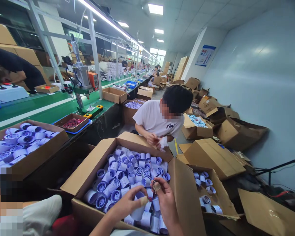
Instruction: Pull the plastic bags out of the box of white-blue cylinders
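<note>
My left hand (129,205) and my right hand (166,198) meet low in the frame, over a large open cardboard box (88,173) filled with several white and blue plastic cylinder parts (127,170). Both hands are closed in a pinch around a small part with a red dot (150,199), held between the fingertips. A bandage wraps the left thumb tip, and another wraps a right fingertip. The hands hover just above the parts at the box's near side.
A person in a white T-shirt (159,119) bends over the box's far side, holding a white piece. A second box of parts (208,193) stands to the right, another (22,144) on the left. A green conveyor bench (39,109) with a press machine (82,77) runs left. Cartons crowd the floor on the right.
</note>
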Demonstrator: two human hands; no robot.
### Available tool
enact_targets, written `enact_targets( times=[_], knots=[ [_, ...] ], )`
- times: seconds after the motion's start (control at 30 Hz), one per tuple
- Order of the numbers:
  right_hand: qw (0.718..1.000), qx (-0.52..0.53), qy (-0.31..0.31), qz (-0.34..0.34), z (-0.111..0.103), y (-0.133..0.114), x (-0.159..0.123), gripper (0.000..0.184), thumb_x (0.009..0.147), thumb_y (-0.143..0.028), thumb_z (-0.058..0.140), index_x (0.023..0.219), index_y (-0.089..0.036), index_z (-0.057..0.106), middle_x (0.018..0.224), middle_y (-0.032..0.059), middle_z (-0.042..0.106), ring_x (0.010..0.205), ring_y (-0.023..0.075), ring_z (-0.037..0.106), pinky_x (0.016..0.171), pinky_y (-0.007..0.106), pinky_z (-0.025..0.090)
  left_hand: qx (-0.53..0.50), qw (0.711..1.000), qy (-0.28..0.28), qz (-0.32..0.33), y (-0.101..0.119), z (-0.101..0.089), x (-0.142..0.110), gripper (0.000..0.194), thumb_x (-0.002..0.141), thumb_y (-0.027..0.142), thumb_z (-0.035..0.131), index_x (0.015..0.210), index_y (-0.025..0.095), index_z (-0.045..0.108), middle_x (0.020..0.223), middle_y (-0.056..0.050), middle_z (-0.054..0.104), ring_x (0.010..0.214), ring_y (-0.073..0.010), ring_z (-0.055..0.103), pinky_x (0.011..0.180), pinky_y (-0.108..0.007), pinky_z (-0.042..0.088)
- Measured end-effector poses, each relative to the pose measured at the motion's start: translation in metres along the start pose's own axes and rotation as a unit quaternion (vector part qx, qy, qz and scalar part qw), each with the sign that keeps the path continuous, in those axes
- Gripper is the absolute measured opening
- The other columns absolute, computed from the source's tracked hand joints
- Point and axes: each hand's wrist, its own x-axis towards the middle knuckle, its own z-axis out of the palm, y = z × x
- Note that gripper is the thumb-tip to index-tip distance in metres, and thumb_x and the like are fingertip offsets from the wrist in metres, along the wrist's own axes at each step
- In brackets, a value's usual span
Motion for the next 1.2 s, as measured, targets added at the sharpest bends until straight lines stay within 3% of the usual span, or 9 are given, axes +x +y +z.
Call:
enact_targets(
  times=[0.1, 0.2, 0.5, 0.8, 1.2],
  knots=[
    [1.0, -0.016, 0.002, -0.016, 0.007, -0.003, -0.004, 0.038, 0.056, -0.05, 0.078, 0.08, -0.021, 0.071, 0.079, 0.0034, 0.071, 0.076, 0.0184, 0.063, 0.07, 0.029, 0.051, 0.102, 0.992, 0.047, 0.056, 0.008, 0.013, 0.007, 0.034, 0.074, 0.05, 0.059, 0.078, 0.017, 0.061, 0.081, -0.002, 0.059, 0.082, -0.0173, 0.049, 0.079, -0.027, 0.038],
    [1.0, -0.017, -0.003, -0.023, 0.012, -0.003, -0.006, 0.039, 0.057, -0.052, 0.077, 0.08, -0.021, 0.072, 0.083, 0.0047, 0.071, 0.079, 0.0199, 0.063, 0.073, 0.032, 0.051, 0.13, 0.985, 0.074, 0.082, 0.011, 0.02, 0.013, 0.039, 0.077, 0.054, 0.056, 0.073, 0.016, 0.064, 0.078, -0.003, 0.058, 0.078, -0.0166, 0.049, 0.078, -0.026, 0.039],
    [0.999, 0.051, -0.015, 0.011, 0.004, 0.003, -0.005, 0.033, 0.06, -0.041, 0.079, 0.085, -0.021, 0.071, 0.085, 0.0023, 0.071, 0.079, 0.0169, 0.063, 0.074, 0.028, 0.05, 0.124, 0.987, 0.031, 0.101, 0.016, 0.016, 0.012, 0.043, 0.085, 0.05, 0.048, 0.068, 0.016, 0.067, 0.081, -0.003, 0.058, 0.078, -0.0153, 0.051, 0.08, -0.024, 0.04],
    [0.973, 0.205, -0.048, 0.092, 0.008, -0.007, -0.006, 0.038, 0.049, -0.033, 0.087, 0.081, -0.019, 0.071, 0.069, 0.0006, 0.069, 0.06, 0.0119, 0.059, 0.056, 0.023, 0.045, 0.126, 0.987, 0.048, 0.093, 0.02, 0.016, 0.013, 0.038, 0.082, 0.046, 0.054, 0.062, 0.015, 0.065, 0.075, -0.002, 0.058, 0.072, -0.0138, 0.05, 0.076, -0.023, 0.041],
    [0.964, 0.247, -0.024, 0.092, 0.006, -0.01, -0.003, 0.035, 0.051, -0.034, 0.086, 0.079, -0.02, 0.071, 0.065, -0.0008, 0.066, 0.06, 0.0114, 0.057, 0.057, 0.023, 0.045, 0.182, 0.978, 0.032, 0.099, 0.035, 0.013, 0.007, 0.036, 0.083, 0.041, 0.05, 0.064, 0.016, 0.067, 0.078, -0.003, 0.058, 0.077, -0.0156, 0.054, 0.073, -0.023, 0.04]
  ],
)
